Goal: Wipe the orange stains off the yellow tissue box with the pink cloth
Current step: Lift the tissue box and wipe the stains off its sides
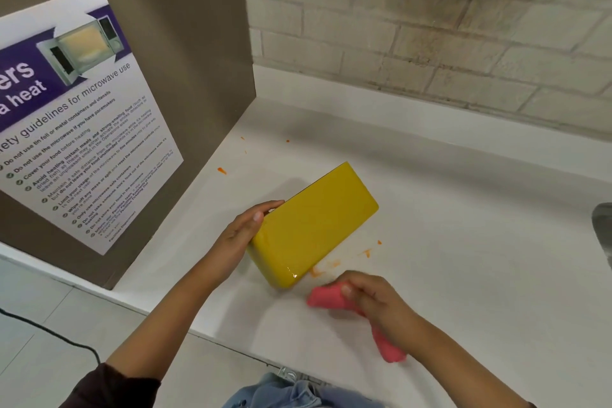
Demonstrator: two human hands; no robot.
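Note:
The yellow tissue box [314, 225] is tilted up on the white counter, its broad glossy face turned toward me. No orange marks show on that face. My left hand [243, 232] grips the box at its left end, fingers over the top edge. My right hand [371, 296] is closed on the bunched pink cloth [326, 300], just right of and below the box's near corner; the cloth's tail hangs out below my wrist. Cloth and box are apart.
Orange smears [326, 267] lie on the white counter [463, 242] beside the box's near corner, with smaller orange specks [222, 170] farther back. A brown panel with a microwave poster [76, 129] stands at left. A brick wall runs behind. A metal object [602, 225] is at the right edge.

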